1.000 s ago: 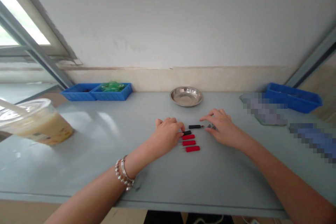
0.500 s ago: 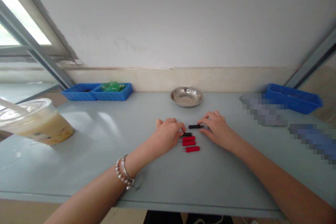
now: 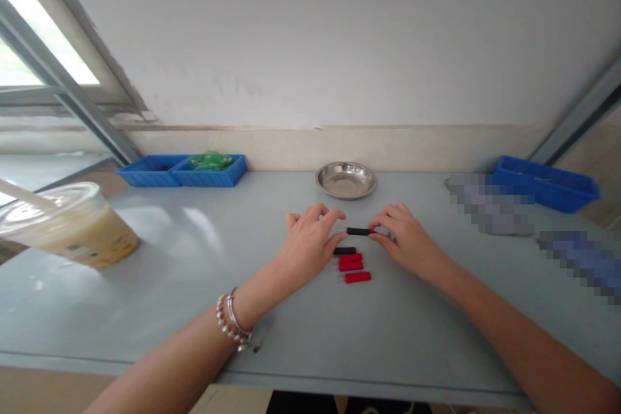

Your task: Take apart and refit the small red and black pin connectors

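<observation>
My right hand (image 3: 405, 240) pinches one end of a small black cylinder (image 3: 359, 231) just above the grey table (image 3: 194, 284). My left hand (image 3: 310, 242) hovers beside the cylinder's other end with fingers partly curled and apart, holding nothing. Below the hands lie a second black cylinder (image 3: 345, 250) and three red cylinders (image 3: 352, 266) in a short column. A bracelet circles my left wrist.
A steel dish (image 3: 346, 180) sits behind the hands. Blue trays (image 3: 184, 170) stand at the back left, one with green parts. Another blue tray (image 3: 546, 182) is at the back right. A lidded drink cup (image 3: 63, 226) stands at the left.
My right hand slid left and picked up the upper black cylinder. My left hand lifted off the lower black cylinder and its fingers opened toward the held piece.
</observation>
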`<state>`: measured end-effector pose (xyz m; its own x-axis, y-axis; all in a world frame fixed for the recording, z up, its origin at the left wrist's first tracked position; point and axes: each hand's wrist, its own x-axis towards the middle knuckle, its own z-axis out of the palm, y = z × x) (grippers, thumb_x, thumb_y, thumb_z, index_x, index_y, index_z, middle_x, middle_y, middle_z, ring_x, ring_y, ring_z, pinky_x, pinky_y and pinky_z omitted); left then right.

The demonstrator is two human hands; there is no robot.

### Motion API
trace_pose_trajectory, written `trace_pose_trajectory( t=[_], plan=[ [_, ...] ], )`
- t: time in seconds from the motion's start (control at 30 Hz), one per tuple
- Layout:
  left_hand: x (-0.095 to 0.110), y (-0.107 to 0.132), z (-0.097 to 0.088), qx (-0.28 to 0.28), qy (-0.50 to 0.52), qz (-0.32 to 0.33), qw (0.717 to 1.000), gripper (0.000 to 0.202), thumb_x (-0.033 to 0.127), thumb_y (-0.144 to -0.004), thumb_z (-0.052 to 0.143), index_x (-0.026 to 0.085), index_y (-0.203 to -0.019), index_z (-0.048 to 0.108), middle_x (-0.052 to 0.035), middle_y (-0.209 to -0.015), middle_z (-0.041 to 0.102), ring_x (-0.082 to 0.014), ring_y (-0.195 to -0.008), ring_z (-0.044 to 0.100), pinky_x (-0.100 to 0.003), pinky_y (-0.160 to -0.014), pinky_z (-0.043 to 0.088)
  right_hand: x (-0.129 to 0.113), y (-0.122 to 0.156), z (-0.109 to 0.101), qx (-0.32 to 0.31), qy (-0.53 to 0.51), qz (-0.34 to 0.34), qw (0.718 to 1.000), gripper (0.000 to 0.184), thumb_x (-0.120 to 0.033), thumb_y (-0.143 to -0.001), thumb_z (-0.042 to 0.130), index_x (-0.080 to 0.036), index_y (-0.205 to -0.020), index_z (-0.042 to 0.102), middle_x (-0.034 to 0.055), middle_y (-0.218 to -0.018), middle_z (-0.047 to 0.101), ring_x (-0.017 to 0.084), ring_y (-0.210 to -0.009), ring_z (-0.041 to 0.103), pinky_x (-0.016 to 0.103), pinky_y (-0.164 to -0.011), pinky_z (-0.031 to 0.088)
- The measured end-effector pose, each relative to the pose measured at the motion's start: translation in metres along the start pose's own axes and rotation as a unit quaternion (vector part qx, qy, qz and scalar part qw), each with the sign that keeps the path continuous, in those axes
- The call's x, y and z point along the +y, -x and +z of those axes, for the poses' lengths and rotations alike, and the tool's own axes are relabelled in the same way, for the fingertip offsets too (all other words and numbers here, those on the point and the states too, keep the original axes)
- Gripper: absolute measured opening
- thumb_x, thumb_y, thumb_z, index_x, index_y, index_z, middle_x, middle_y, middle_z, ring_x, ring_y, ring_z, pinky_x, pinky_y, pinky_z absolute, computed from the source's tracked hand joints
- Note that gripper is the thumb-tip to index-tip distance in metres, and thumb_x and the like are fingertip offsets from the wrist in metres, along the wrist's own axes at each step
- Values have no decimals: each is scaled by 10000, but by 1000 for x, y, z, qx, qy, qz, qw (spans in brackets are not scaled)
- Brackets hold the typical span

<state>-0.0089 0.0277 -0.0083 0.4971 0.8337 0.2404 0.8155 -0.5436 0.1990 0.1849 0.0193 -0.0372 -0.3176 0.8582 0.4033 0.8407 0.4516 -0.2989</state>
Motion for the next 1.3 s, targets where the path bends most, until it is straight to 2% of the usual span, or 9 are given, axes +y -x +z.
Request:
trace_pose_trajectory(
  t=[0.07, 0.17, 0.27, 0.47, 0.63, 0.8, 1.3],
  plan=[
    [0, 0, -1, 12, -4, 12, 1000, 272, 356, -825, 417, 292, -1087, 450, -7, -1030, 516, -154, -914, 472, -291, -727, 238, -3, 1, -2, 11, -18, -22, 1000, 162, -257, -797, 471, -152, -812, 594, 49, -808, 552, 127, -792, 423, 272, -758, 343],
    [1, 0, -1, -3, -12, 34, 999, 205, 357, -834, 406, 280, -995, 508, 22, -920, 575, -144, -870, 469, -288, -704, 213, -8, 1, -4, 11, -33, -29, 999, 155, -255, -797, 474, -148, -776, 584, 36, -783, 566, 116, -755, 433, 265, -742, 336],
    [1, 0, -2, -3, -17, 42, 999, 193, 341, -842, 395, 248, -915, 548, 21, -821, 600, -130, -809, 469, -290, -694, 198, -12, 1, -7, 2, -57, -8, 998, 157, -261, -794, 480, -145, -760, 580, 29, -772, 582, 115, -751, 443, 254, -732, 334],
    [3, 1, -3, 40, 0, 49, 998, 214, 351, -846, 390, 246, -897, 569, 26, -793, 621, -118, -777, 468, -286, -689, 187, -14, 0, -13, -32, -108, 44, 993, 284, -345, -829, 399, -158, -769, 603, 17, -738, 590, 106, -736, 443, 231, -706, 324],
    [5, 2, -3, 41, 11, 49, 998, 232, 345, -853, 379, 238, -898, 580, 23, -789, 634, -109, -754, 470, -284, -690, 186, -14, -1, -16, -61, -130, 69, 987, 306, -301, -835, 381, -141, -689, 597, 19, -649, 557, 96, -688, 449, 206, -662, 324],
    [7, 3, -6, 26, 19, 40, 999, 257, 349, -860, 359, 228, -899, 582, 18, -802, 642, -114, -756, 470, -290, -690, 187, -12, -1, -16, -46, -136, 56, 988, 291, -282, -823, 387, -129, -669, 581, 22, -639, 540, 86, -653, 465, 196, -637, 339],
    [11, 3, -9, 11, 18, 17, 1000, 290, 348, -858, 351, 213, -866, 607, -5, -666, 591, -115, -705, 472, -280, -686, 207, -13, 1, -16, -4, -97, 41, 994, 230, -278, -801, 455, -134, -665, 573, 10, -639, 527, 79, -653, 452, 201, -642, 312]
  ],
)
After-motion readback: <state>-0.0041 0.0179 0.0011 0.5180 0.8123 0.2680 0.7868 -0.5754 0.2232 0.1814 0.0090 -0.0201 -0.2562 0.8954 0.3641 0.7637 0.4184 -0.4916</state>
